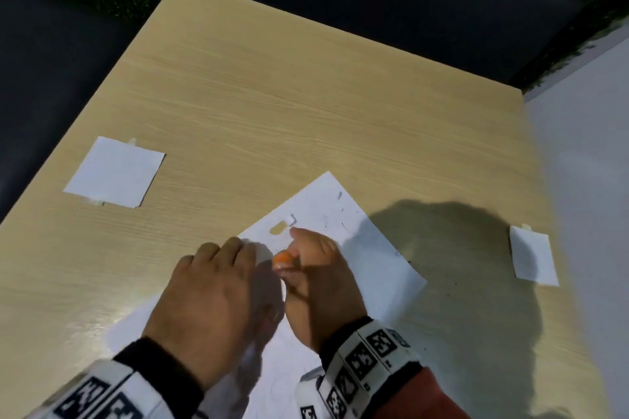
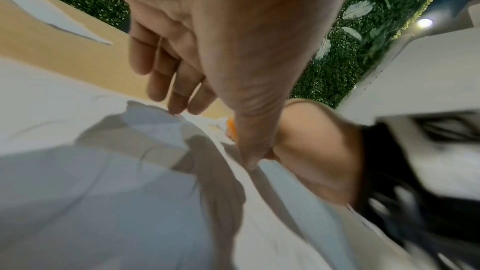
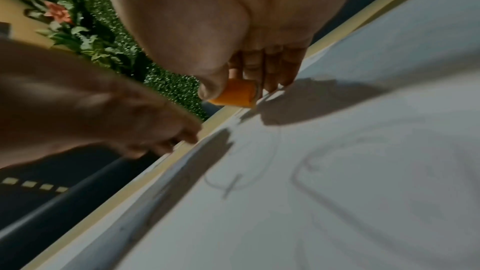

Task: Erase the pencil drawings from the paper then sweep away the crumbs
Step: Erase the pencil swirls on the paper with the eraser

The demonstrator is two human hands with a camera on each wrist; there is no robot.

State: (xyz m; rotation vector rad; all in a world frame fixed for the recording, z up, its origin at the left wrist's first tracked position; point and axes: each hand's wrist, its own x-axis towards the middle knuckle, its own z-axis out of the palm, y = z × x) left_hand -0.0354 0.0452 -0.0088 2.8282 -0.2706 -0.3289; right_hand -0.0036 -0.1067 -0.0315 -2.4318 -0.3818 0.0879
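A white sheet of paper (image 1: 357,258) lies skewed on the wooden table, with a torn hole (image 1: 278,227) near its far-left edge. Faint pencil outlines (image 3: 337,171) show on it in the right wrist view. My right hand (image 1: 306,269) pinches a small orange eraser (image 1: 281,258) between thumb and fingers and holds its end down on the paper (image 3: 363,213). The eraser (image 3: 235,94) sits close to the sheet's edge. My left hand (image 1: 211,282) lies flat with straight fingers, its fingertips (image 2: 179,108) pressing the paper (image 2: 78,213) just left of the eraser (image 2: 232,128). Dark crumbs (image 1: 340,214) dot the paper's far corner.
The wooden table (image 1: 272,95) holds a taped white square (image 1: 115,172) at the left and a smaller taped white slip (image 1: 532,255) at the right edge. A dark seat surrounds the far sides. A white wall stands to the right.
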